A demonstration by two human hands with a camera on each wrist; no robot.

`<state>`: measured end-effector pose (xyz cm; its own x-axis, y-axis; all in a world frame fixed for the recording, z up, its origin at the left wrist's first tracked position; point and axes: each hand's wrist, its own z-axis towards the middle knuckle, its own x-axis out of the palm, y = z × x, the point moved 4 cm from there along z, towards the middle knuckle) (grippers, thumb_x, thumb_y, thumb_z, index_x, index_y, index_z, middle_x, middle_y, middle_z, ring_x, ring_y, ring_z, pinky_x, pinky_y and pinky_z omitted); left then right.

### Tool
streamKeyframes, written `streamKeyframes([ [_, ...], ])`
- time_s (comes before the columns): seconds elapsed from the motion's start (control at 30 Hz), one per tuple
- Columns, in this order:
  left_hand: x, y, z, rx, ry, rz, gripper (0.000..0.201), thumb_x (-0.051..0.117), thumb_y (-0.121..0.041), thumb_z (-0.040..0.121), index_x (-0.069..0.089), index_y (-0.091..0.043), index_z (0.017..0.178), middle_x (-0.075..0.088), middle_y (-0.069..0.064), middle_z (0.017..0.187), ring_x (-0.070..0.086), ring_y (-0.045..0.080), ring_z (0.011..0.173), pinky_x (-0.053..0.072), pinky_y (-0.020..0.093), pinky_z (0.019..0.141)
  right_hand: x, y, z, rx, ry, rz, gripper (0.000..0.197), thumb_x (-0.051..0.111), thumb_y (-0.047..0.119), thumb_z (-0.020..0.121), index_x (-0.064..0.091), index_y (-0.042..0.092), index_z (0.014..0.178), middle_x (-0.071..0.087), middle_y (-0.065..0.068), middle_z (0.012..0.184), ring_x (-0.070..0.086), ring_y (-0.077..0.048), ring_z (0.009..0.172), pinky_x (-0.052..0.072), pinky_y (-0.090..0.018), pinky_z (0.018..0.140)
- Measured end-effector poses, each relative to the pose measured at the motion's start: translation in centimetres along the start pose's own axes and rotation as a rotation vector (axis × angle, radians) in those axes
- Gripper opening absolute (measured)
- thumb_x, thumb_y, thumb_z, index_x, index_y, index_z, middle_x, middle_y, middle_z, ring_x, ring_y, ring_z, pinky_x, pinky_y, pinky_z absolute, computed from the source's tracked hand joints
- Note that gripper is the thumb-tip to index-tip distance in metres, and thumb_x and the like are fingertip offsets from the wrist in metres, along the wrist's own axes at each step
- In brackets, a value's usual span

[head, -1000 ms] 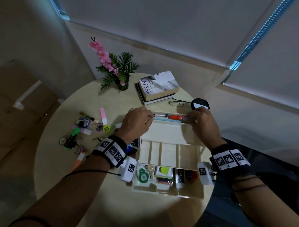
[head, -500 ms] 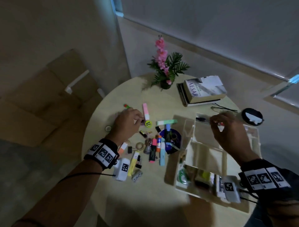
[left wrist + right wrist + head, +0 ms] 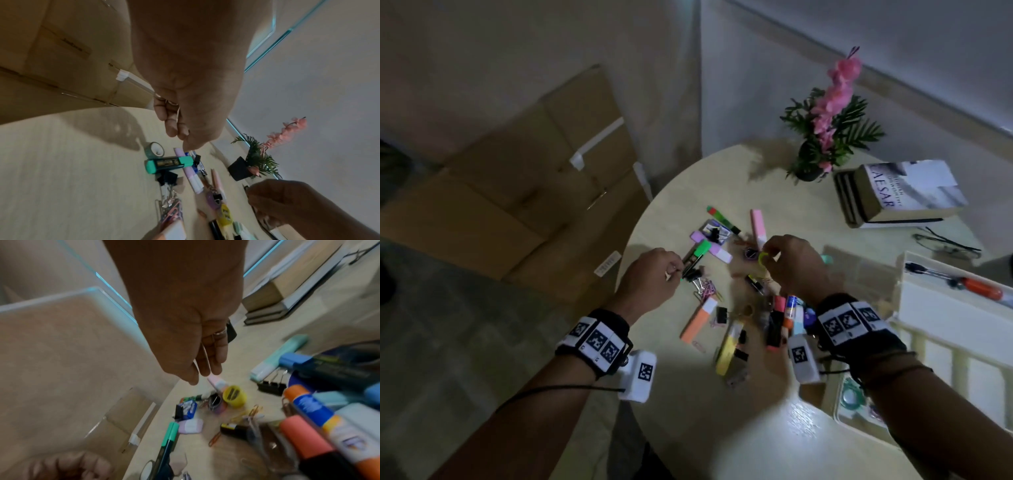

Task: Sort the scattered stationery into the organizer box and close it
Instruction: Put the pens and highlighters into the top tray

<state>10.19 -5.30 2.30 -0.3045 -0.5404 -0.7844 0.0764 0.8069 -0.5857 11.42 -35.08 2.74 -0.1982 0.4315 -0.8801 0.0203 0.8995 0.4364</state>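
Your hands have left the box [image 3: 941, 329] for the pile — left hand [image 3: 650, 277] and right hand [image 3: 796, 265] loosely curled, empty — so picking resumes.

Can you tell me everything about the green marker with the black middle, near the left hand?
The green highlighter is a chunky plastic marker: a black middle with a label, a green cap on one end and a green butt on the other. It lies flat on the pale table, its cap end across a lilac highlighter, with a black binder clip right beside it. The left hand is just above it; the fingers are curled and apparently not gripping it.
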Motion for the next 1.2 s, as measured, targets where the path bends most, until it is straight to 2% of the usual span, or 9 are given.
streamKeyframes([
  [0.23,1.2,3.9,-1.8,0.001,0.046,-0.048,0.013,0.074,-0.02,0.089,0.073,-0.029,0.098,0.056,-0.015,0.083,0.055,0.001,0.069,0.054,0.03,0.069,5.0,3.0,5.5,-0.009,-0.002,-0.052,0.023,0.064,0.011,0.09,0.072,0.012,0.112,0.066,-0.021,0.107,0.068,-0.043,0.094,0.056,-0.043,0.074],
  [0.33,1.6,5.0,-2.5,-0.007,0.08,-0.064,0.013,0.073,-0.02,0.09,0.073,-0.027,0.101,0.058,-0.012,0.086,0.055,0.0,0.07,0.056,0.032,0.069,6.2,2.8,7.7,-0.004,-0.061,-0.054,0.039,0.061,0.005,0.09,0.07,0.015,0.127,0.065,-0.021,0.114,0.065,-0.042,0.102,0.059,-0.045,0.079],
  [0.67,2.2,7.6,-4.1,-0.047,0.102,-0.093,0.011,0.069,-0.023,0.094,0.072,-0.026,0.104,0.059,-0.012,0.092,0.061,0.003,0.08,0.06,0.035,0.072,7.6,1.7,9.9,0.07,-0.035,-0.271,0.016,0.074,0.022,0.084,0.074,0.009,0.093,0.066,-0.02,0.105,0.067,-0.041,0.084,0.056,-0.041,0.068],
  [0.77,2.0,7.3,-3.5,-0.046,0.095,-0.11,0.012,0.071,-0.023,0.093,0.072,-0.027,0.103,0.06,-0.012,0.092,0.062,0.005,0.077,0.06,0.038,0.07,7.8,1.2,9.3,0.062,-0.062,-0.235,0.022,0.073,0.019,0.087,0.07,-0.001,0.096,0.068,-0.027,0.098,0.064,-0.044,0.088,0.055,-0.048,0.073],
  [0.87,1.6,5.7,-2.4,-0.014,0.088,-0.122,0.014,0.072,-0.02,0.092,0.074,-0.026,0.104,0.06,-0.01,0.091,0.062,0.006,0.076,0.059,0.04,0.07,7.9,0.7,8.3,0.053,-0.098,-0.143,0.043,0.086,0.035,0.081,0.068,-0.002,0.096,0.067,-0.026,0.093,0.062,-0.043,0.086,0.053,-0.046,0.075],
  [0.93,1.4,4.4,-1.7,0.022,0.069,-0.134,0.015,0.072,-0.019,0.091,0.073,-0.027,0.104,0.059,-0.011,0.09,0.061,0.007,0.075,0.058,0.041,0.07,8.0,0.5,7.8,0.061,-0.112,-0.108,0.042,0.086,0.031,0.082,0.067,-0.003,0.096,0.065,-0.028,0.092,0.061,-0.044,0.086,0.052,-0.048,0.077],
  [1.0,1.1,3.2,-1.2,0.06,0.027,-0.145,0.02,0.071,-0.017,0.091,0.071,-0.028,0.107,0.057,-0.012,0.092,0.059,0.007,0.073,0.058,0.041,0.07,7.5,0.6,6.9,0.089,-0.147,-0.102,0.03,0.08,0.012,0.081,0.065,-0.007,0.099,0.064,-0.031,0.092,0.062,-0.048,0.084,0.055,-0.053,0.074],
  [1.1,0.1,1.0,-0.8,0.11,-0.108,-0.121,0.037,0.071,-0.016,0.089,0.063,-0.025,0.124,0.055,-0.004,0.113,0.06,0.015,0.091,0.056,0.043,0.077,6.2,2.6,4.0,0.033,-0.288,0.027,0.023,0.066,-0.009,0.08,0.062,-0.006,0.103,0.061,-0.03,0.099,0.062,-0.047,0.085,0.053,-0.051,0.073],
  [1.2,-0.7,-2.2,-0.8,0.201,-0.183,0.181,0.061,0.074,-0.027,0.085,0.051,-0.028,0.142,0.043,0.002,0.141,0.047,0.028,0.127,0.047,0.05,0.1,6.1,6.7,-0.8,-0.122,-0.226,0.272,0.011,0.054,0.001,0.095,0.06,0.002,0.104,0.056,-0.02,0.104,0.058,-0.034,0.088,0.047,-0.04,0.078],
])
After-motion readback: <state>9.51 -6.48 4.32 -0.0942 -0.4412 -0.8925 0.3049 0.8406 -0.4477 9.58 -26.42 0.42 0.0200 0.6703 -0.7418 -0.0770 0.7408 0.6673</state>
